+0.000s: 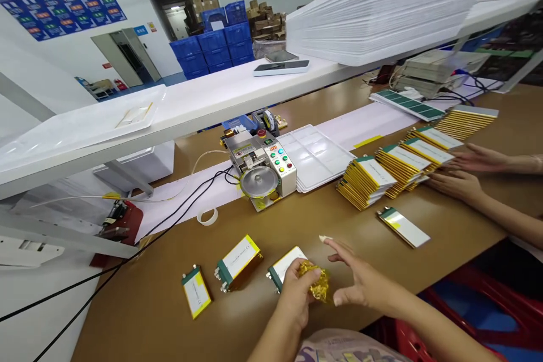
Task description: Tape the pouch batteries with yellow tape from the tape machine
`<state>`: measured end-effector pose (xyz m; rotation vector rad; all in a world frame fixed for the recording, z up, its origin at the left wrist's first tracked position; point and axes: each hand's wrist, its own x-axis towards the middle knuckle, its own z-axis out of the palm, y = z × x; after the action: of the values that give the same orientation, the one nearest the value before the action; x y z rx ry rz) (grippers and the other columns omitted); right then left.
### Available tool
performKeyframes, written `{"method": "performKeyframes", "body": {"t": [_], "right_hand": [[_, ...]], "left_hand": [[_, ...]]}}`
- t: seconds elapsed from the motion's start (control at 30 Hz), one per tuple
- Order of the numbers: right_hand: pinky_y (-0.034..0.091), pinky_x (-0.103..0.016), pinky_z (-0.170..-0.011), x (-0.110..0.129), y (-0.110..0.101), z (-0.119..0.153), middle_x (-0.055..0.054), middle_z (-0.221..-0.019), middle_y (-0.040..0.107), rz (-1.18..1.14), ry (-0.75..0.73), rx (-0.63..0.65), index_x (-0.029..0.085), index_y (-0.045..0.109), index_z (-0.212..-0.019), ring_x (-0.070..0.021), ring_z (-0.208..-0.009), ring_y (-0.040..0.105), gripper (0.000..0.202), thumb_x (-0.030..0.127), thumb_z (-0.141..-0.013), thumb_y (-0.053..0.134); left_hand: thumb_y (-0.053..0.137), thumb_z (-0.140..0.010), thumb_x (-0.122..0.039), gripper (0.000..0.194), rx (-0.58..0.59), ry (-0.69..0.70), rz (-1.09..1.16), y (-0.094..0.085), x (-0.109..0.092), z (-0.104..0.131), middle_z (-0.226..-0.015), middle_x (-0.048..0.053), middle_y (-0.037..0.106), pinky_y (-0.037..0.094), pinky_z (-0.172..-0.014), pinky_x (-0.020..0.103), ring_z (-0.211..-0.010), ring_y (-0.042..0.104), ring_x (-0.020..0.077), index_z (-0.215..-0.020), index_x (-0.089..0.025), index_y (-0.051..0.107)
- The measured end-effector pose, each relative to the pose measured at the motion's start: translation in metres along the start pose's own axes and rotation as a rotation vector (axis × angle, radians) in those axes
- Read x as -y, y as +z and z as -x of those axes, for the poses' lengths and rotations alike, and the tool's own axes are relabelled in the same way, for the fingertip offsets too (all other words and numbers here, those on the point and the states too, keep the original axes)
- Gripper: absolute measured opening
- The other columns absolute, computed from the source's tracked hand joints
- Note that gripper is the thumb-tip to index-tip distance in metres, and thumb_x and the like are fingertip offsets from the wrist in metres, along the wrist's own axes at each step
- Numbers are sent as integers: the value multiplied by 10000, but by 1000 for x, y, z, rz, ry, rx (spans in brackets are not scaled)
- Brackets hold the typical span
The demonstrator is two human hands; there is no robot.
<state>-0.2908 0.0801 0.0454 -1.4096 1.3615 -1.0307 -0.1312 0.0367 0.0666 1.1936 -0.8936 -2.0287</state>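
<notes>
My left hand is closed around a crumpled wad of shiny gold film. Just behind its fingers lies a flat pouch battery cell with a green end and metal tabs; the hand partly hides it, and I cannot tell whether they touch. My right hand is to the right of the wad, fingers spread and nothing in them. Left of my hands, a small stack of pouch cells rests on the brown table, with a single pouch cell beyond it.
A tape dispensing machine stands behind my hands, with a tape ring nearby. Several battery stacks line the right, beside a co-worker's hands. A lone cell lies in front. Black cables cross the left side.
</notes>
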Motion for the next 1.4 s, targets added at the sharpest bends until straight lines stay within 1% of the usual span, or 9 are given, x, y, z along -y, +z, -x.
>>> {"method": "performKeyframes", "body": {"t": [0.33,0.53,0.73,0.83,0.93,1.07,1.17,1.27,1.4], "right_hand": [[355,-400,-955,-16,48,31,-144,-1306,361,-298,191,-267,219,253,-1309,-232,-1139,431,753,541,-694,544],[285,-394,-1016,-35,62,46,-133,-1286,418,-270,277,-335,188,355,-1244,-229,-1228,332,684,570,-700,514],[305,-398,-1006,-31,73,51,-116,-1295,418,-186,283,-429,195,364,-1247,-225,-1186,392,622,548,-743,450],[260,-396,-1030,-27,77,47,-107,-1323,379,-41,239,-500,194,368,-1247,-215,-1212,352,561,502,-780,401],[249,-399,-1032,-30,80,40,-118,-1341,342,1,233,-510,176,315,-1282,-211,-1235,313,595,503,-789,376],[250,-425,-1026,-36,88,29,-143,-1377,273,-74,299,-420,159,250,-1318,-222,-1254,283,670,565,-787,299],[207,-440,-1040,-35,97,20,-124,-1400,241,-137,298,-327,184,252,-1322,-215,-1287,206,686,596,-775,288],[261,-439,-1018,-34,100,9,-134,-1385,271,-216,267,-264,180,273,-1314,-229,-1244,304,719,606,-743,364],[367,-444,-939,-38,80,-20,-157,-1269,429,-272,263,-349,155,396,-1238,-257,-1104,468,733,602,-664,484]], "left_hand": [[771,-400,-212,343,386,-154,-57,12,20,10,-750,17,552,368,-598,235,-656,498,110,-630,-138,527],[722,-460,-201,325,390,-217,-167,10,38,10,-677,-6,529,356,-627,261,-615,481,109,-715,-156,525],[618,-521,-104,459,466,-141,-189,13,32,16,-880,16,548,360,-710,259,-800,504,140,-956,-195,502],[586,-537,-95,496,420,-99,-168,12,33,15,-1004,35,526,358,-739,260,-893,486,157,-1008,-215,487],[550,-534,-94,450,379,-137,-166,4,37,14,-927,13,534,350,-679,238,-805,483,132,-968,-209,511],[472,-470,-48,491,394,-202,-166,-10,40,15,-720,-25,518,290,-557,209,-622,438,91,-936,-183,543],[454,-449,-63,447,257,-170,-125,-24,39,19,-659,-26,527,295,-540,217,-568,446,91,-872,-170,550],[439,-471,-94,310,57,-71,-123,-50,39,26,-648,-16,557,327,-530,223,-537,472,97,-758,-177,522],[447,-471,-129,140,-235,-7,-213,-111,45,34,-595,-17,563,328,-479,210,-485,471,92,-598,-181,477]]}}
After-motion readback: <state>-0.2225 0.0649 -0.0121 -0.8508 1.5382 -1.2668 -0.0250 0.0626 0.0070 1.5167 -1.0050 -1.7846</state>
